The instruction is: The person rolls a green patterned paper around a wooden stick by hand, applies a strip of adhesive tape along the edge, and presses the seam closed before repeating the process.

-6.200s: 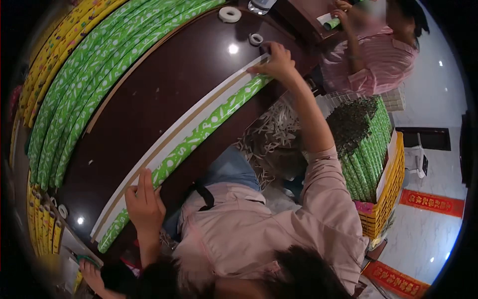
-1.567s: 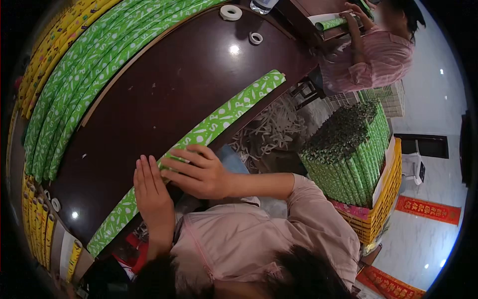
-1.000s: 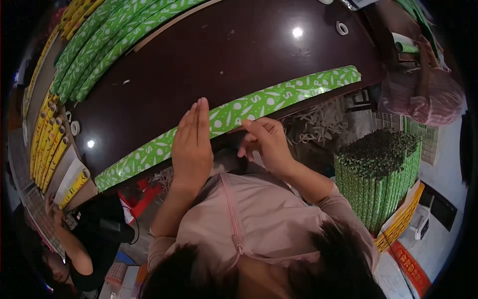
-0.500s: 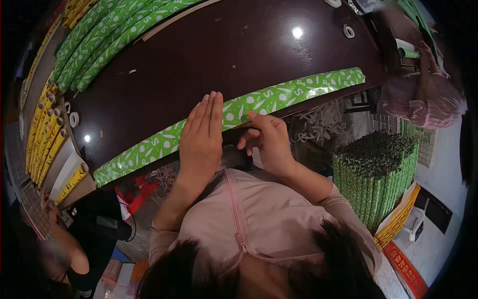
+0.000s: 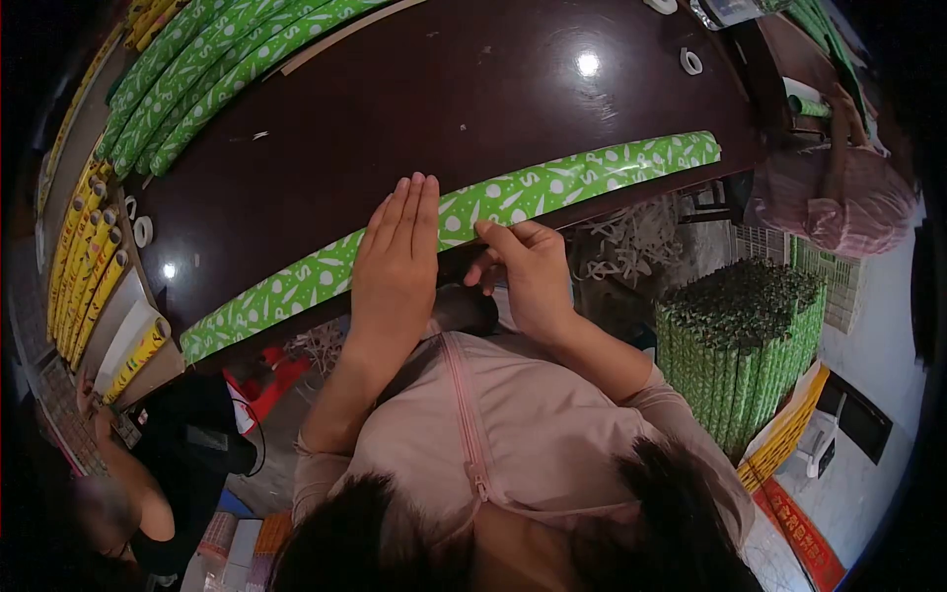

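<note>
And there it was, the dark, glossy table [image 5: 395, 109], sweeping in a broad curve across the upper half of the frame, a bright glare spot at upper right and a smaller one at far left! Along its lower edge, from left of centre to the right, stretched one long green roll [image 5: 533, 195] with white print. Upper left, green rolls [image 5: 197, 89] lay packed side by side, a thin brown strip [image 5: 345, 37] just beside them. Over at upper right sat a white ring [image 5: 684, 57], another one [image 5: 660, 5] cut by the top border, and a pale scrap [image 5: 260, 135] lay left of centre.
</note>
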The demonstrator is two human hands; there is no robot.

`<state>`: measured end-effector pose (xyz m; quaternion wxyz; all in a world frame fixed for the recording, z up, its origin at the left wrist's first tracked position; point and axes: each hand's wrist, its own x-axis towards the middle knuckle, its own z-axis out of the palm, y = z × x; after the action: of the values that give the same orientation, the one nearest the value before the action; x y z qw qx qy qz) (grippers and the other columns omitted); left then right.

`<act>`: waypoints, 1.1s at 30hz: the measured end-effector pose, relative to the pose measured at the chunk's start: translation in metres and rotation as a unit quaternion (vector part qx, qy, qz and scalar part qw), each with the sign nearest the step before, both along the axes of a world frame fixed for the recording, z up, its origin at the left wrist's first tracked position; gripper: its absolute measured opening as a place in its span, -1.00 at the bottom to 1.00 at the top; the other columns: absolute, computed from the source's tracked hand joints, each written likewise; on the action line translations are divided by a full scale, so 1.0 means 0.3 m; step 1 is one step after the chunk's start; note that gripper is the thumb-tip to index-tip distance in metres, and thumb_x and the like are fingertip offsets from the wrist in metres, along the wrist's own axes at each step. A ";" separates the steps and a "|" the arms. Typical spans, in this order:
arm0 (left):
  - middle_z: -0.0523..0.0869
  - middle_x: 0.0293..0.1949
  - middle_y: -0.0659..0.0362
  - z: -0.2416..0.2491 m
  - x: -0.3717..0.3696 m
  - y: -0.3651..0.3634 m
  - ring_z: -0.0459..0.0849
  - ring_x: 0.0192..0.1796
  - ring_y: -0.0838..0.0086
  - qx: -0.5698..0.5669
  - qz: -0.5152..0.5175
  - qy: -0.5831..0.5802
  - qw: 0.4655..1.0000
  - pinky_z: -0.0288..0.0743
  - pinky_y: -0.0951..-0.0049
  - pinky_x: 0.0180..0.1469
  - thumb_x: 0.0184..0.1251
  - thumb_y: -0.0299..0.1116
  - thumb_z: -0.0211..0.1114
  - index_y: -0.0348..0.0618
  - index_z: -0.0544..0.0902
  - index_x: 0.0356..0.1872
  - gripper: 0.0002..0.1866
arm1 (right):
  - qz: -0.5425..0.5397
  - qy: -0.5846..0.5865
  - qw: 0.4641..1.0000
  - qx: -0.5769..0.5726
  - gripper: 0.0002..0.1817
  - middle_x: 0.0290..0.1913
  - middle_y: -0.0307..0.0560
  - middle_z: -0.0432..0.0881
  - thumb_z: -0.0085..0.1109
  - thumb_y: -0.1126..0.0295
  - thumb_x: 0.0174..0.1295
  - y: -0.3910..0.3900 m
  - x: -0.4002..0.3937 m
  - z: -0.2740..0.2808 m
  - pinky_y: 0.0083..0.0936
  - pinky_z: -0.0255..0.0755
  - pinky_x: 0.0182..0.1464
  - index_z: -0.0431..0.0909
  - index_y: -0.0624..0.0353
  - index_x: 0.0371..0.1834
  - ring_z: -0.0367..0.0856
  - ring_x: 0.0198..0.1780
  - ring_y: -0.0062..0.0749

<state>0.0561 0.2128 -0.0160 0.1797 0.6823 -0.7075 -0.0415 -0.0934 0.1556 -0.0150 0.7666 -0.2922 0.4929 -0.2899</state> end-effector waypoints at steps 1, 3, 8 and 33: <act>0.52 0.30 -0.11 -0.001 0.000 0.000 0.47 0.39 0.14 0.000 0.000 0.000 1.000 0.34 0.21 0.43 0.24 -0.54 0.12 -0.41 0.39 0.34 -0.42 | 0.000 0.000 1.000 0.000 -0.80 -0.40 -0.15 0.70 0.22 0.36 0.37 0.001 -0.001 -0.004 -0.66 0.38 -0.62 0.65 0.30 -0.28 0.65 -0.56 -0.50; 0.52 0.30 -0.12 -0.004 0.000 -0.001 0.46 0.40 0.13 0.005 0.004 0.002 1.000 0.34 0.20 0.42 0.24 -0.53 0.13 -0.41 0.40 0.34 -0.42 | 0.006 0.000 1.000 -0.020 -0.82 -0.41 -0.16 0.69 0.20 0.38 0.38 0.006 -0.003 -0.015 -0.67 0.38 -0.61 0.64 0.29 -0.29 0.67 -0.55 -0.51; 0.51 0.31 -0.11 -0.005 0.002 0.001 0.47 0.39 0.13 0.012 0.001 0.002 1.000 0.34 0.18 0.42 0.24 -0.54 0.13 -0.39 0.41 0.34 -0.43 | 0.006 -0.003 1.000 -0.022 -0.82 -0.42 -0.16 0.69 0.18 0.39 0.39 0.012 -0.004 -0.024 -0.67 0.38 -0.60 0.63 0.29 -0.30 0.68 -0.53 -0.51; 0.52 0.29 -0.11 -0.015 -0.013 0.006 0.49 0.37 0.12 -0.022 0.010 -0.022 0.999 0.38 0.20 0.40 0.24 -0.49 0.15 -0.40 0.48 0.27 -0.47 | 0.021 -0.161 0.968 0.192 -0.54 0.36 0.21 0.40 -0.03 0.34 0.44 0.008 -0.084 0.129 -0.25 0.62 0.09 0.32 0.40 0.31 0.66 0.14 0.01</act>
<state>0.0523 0.2146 -0.0204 0.1797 0.6861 -0.7049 -0.0092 -0.1187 0.1581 0.0237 0.8833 -0.0998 0.4035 -0.2167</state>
